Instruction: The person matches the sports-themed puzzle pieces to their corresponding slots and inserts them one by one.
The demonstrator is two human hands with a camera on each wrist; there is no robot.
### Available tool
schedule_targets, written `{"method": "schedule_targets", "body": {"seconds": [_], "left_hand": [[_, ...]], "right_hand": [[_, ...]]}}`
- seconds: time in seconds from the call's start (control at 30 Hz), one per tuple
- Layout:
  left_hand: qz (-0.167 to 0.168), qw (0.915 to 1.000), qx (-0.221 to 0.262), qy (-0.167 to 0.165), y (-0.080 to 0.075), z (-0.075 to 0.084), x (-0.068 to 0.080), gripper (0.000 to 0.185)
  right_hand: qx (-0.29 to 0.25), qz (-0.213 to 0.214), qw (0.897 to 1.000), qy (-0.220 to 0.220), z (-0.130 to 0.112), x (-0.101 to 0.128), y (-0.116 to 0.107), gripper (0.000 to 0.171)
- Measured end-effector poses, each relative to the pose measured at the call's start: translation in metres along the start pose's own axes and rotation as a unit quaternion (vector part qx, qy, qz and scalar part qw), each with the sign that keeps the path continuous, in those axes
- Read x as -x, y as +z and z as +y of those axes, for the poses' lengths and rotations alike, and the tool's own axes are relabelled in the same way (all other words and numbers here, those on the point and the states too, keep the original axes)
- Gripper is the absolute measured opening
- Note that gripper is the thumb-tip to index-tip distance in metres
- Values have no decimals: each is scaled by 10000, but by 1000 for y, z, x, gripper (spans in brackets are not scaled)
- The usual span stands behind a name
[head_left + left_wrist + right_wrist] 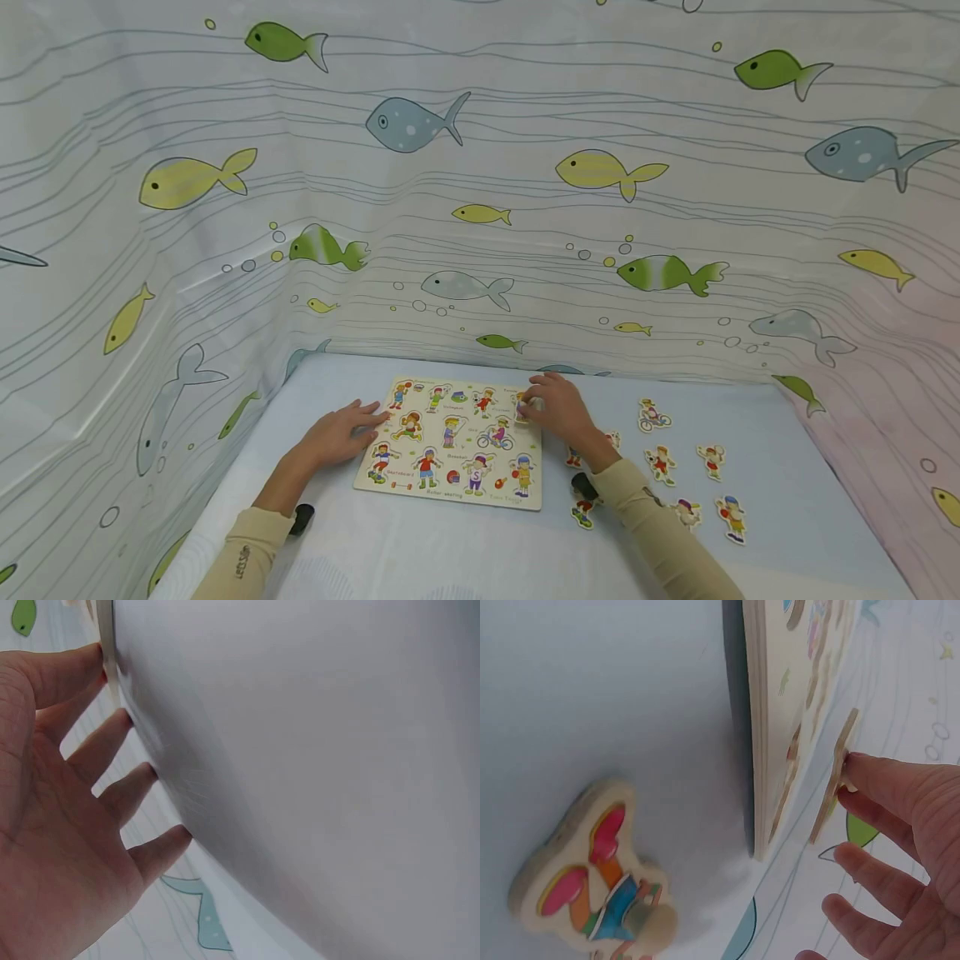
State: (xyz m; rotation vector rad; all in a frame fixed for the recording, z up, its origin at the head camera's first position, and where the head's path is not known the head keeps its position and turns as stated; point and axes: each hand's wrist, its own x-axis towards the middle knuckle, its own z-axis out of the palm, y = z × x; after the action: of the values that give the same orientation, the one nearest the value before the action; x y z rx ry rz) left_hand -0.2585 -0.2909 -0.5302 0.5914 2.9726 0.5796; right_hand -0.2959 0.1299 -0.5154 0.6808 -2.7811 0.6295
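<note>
A wooden puzzle board [450,442] with pictures of sporting children lies flat on the pale blue table [420,550]. My left hand [358,422] rests flat beside the board's left edge with straight fingers. In the left wrist view the fingertips [112,724] touch the board's edge [107,637]. My right hand [534,405] is over the board's far right corner and pinches a small puzzle piece [522,407]. In the right wrist view that piece [837,776] stands on edge just off the board's face [772,727], held by the fingertips [862,765].
Several loose figure pieces lie on the table right of the board, among them a cyclist [652,414] and one by my right wrist [592,877]. A fish-patterned curtain [480,208] closes in the table at the back and on both sides.
</note>
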Motion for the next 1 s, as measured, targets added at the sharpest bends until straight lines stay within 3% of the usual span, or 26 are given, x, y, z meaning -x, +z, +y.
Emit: {"method": "schedule_targets", "body": {"seconds": [1.0], "left_hand": [[-21,10000,29,-14,-2,3,0,40]], "right_hand": [[-137,-648,9978,26,-43,-12,25,16]]}}
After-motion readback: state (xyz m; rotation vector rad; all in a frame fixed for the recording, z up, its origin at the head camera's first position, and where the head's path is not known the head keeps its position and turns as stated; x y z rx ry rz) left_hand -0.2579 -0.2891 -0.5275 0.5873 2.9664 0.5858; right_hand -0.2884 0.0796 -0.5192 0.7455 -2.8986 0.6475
